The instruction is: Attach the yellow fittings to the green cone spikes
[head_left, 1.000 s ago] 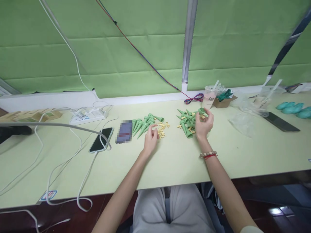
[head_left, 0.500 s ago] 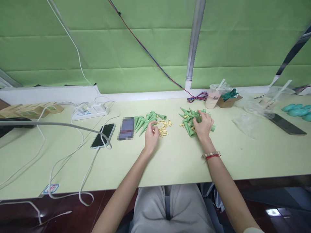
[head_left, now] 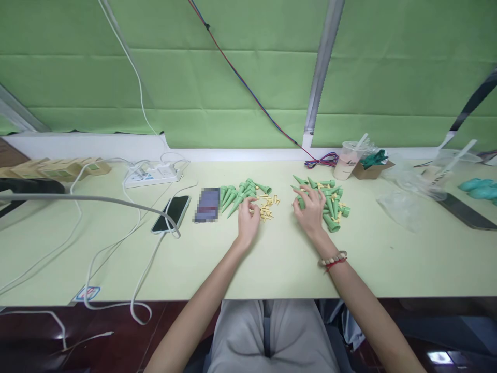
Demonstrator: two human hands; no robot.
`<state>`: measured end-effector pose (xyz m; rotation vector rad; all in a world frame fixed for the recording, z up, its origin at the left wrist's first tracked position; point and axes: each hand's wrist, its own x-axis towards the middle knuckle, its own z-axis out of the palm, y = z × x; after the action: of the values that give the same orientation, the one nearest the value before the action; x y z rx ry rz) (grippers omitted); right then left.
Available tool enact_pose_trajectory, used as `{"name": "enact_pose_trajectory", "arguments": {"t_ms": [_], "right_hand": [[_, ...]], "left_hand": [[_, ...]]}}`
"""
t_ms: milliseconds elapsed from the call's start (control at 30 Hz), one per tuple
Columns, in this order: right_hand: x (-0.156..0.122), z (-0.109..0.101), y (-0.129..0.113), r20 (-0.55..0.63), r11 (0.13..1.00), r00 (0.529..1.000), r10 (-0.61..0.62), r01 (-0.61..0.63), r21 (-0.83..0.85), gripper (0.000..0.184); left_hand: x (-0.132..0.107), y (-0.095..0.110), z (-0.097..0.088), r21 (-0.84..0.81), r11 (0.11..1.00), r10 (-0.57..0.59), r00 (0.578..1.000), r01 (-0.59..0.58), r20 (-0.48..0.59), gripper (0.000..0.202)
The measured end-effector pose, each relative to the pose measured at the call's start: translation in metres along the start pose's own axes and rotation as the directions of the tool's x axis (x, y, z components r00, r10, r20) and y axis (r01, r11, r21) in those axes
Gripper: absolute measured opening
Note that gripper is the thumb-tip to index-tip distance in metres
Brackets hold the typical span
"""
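My left hand (head_left: 248,221) is closed in a pinch beside a small heap of yellow pegs (head_left: 267,211); whatever its fingertips hold is too small to make out. Just behind it lies a group of green cones (head_left: 233,197), pointed and hollow at the wide end. On the right, my right hand (head_left: 311,211) reaches over a second pile of green cones (head_left: 334,204), several with yellow pegs at their wide ends. Its thumb and fingers are closed around a green cone (head_left: 301,201), partly hidden by the hand.
A blurred dark-blue packet (head_left: 207,204) and a charging phone (head_left: 171,215) lie left, among white cables and a power strip (head_left: 153,176). Behind the right pile stand a drink cup (head_left: 347,160) and a small cardboard box (head_left: 370,171). A plastic bag (head_left: 399,207) and dark phone (head_left: 468,211) lie farther right.
My right hand has shifted left and toward me across the right pile, uncovering more cones there. My left hand stays by the yellow pegs. The whole view has swung slightly.
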<state>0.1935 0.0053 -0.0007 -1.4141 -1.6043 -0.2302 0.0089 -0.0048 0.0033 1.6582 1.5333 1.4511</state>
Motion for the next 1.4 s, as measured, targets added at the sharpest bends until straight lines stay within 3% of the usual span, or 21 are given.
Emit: {"name": "enact_pose_trajectory", "arguments": {"t_ms": [133, 233, 300, 400, 500, 567, 667, 767, 933, 1000, 1067, 1133, 1233, 1333, 1400], "right_hand": [[-0.009, 0.010, -0.019, 0.137, 0.987, 0.991, -0.003, -0.019, 0.161, 0.036], [-0.010, 0.021, -0.024, 0.260, 0.967, 0.965, -0.023, -0.045, 0.251, 0.035], [-0.005, 0.031, -0.025, 0.348, 0.951, 0.936, -0.040, -0.072, 0.300, 0.035], [0.011, 0.051, -0.025, 0.441, 0.943, 0.897, 0.006, -0.152, 0.297, 0.038], [0.033, 0.072, -0.027, 0.425, 0.953, 0.895, 0.134, -0.235, 0.194, 0.046], [0.045, 0.083, -0.029, 0.439, 0.967, 0.885, 0.156, -0.227, 0.113, 0.053], [0.052, 0.092, -0.032, 0.470, 0.985, 0.873, 0.131, -0.167, 0.036, 0.053], [0.048, 0.089, -0.034, 0.418, 0.993, 0.907, 0.060, -0.098, 0.070, 0.048], [0.035, 0.063, -0.034, 0.158, 0.930, 0.987, 0.037, -0.091, 0.355, 0.039], [0.028, 0.049, -0.033, 0.024, 0.879, 0.998, 0.052, -0.057, 0.474, 0.033], [0.020, 0.036, -0.033, -0.048, 0.850, 0.995, 0.090, -0.052, 0.525, 0.027], [0.010, 0.026, -0.033, -0.037, 0.815, 0.991, 0.126, -0.082, 0.574, 0.029], [0.000, 0.018, -0.039, 0.056, 0.723, 0.985, 0.160, -0.156, 0.673, 0.036], [-0.006, 0.017, -0.047, 0.210, 0.608, 0.965, 0.155, -0.260, 0.750, 0.043], [-0.007, 0.018, -0.049, 0.296, 0.561, 0.945, 0.138, -0.321, 0.763, 0.047]], "left_hand": [[-0.011, -0.002, 0.007, 0.081, 0.989, 0.107, 0.974, -0.125, 0.200, 0.021], [-0.016, -0.001, 0.007, 0.150, 0.925, 0.272, 0.886, -0.348, 0.375, 0.020], [-0.018, 0.001, 0.006, 0.155, 0.883, 0.356, 0.847, -0.443, 0.396, 0.019], [-0.022, 0.002, 0.007, 0.175, 0.863, 0.393, 0.847, -0.474, 0.358, 0.019], [-0.026, 0.002, 0.009, 0.182, 0.826, 0.437, 0.810, -0.533, 0.391, 0.019], [-0.027, 0.003, 0.008, 0.193, 0.813, 0.438, 0.796, -0.549, 0.418, 0.018], [-0.026, 0.003, 0.007, 0.203, 0.820, 0.425, 0.807, -0.535, 0.411, 0.019], [-0.024, 0.002, 0.007, 0.186, 0.854, 0.402, 0.844, -0.486, 0.356, 0.018], [-0.019, 0.001, 0.007, 0.127, 0.948, 0.259, 0.940, -0.291, 0.221, 0.023], [-0.015, 0.000, 0.005, 0.092, 0.973, 0.199, 0.973, -0.210, 0.113, 0.028], [-0.011, 0.000, 0.003, 0.096, 0.977, 0.194, 0.981, -0.192, -0.017, 0.036], [-0.006, -0.002, 0.002, 0.151, 0.958, 0.253, 0.967, -0.244, -0.040, 0.048], [-0.002, -0.005, 0.002, 0.147, 0.952, 0.262, 0.963, -0.268, 0.055, 0.052], [0.000, -0.008, 0.004, 0.036, 0.958, 0.276, 0.949, -0.284, 0.149, 0.030], [0.000, -0.008, 0.005, -0.062, 0.963, 0.269, 0.950, -0.262, 0.156, 0.018]]}}
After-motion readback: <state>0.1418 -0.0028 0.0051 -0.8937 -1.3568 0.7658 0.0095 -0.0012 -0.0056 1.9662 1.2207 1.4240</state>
